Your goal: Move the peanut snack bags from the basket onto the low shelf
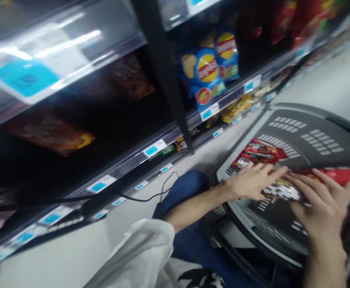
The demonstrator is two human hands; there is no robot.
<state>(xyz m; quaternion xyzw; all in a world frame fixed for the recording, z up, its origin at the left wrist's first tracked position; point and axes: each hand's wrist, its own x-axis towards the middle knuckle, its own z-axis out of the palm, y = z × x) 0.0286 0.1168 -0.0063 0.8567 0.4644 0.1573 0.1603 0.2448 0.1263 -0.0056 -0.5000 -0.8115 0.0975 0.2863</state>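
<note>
My left hand (251,180) reaches into a grey shopping basket (237,152), fingers stretched over the edge of a dark snack bag (284,192) with white lettering. My right hand (323,200) is bent over the same dark bag from the other side, its fingers curled on it. A red snack bag (339,175) shows behind the right fingers; whether that hand grips it too I cannot tell. More red snack bags (260,151) lie in the basket beyond my left hand. Blur hides the print on the packs.
Shelves with blue price tags (153,151) run along the left. Blue chip bags (207,76) stand on one shelf, yellow packs (237,109) lower down. A black upright (169,72) divides the rack. A dark cable (133,198) hangs across the lower shelves, near my knee (189,188).
</note>
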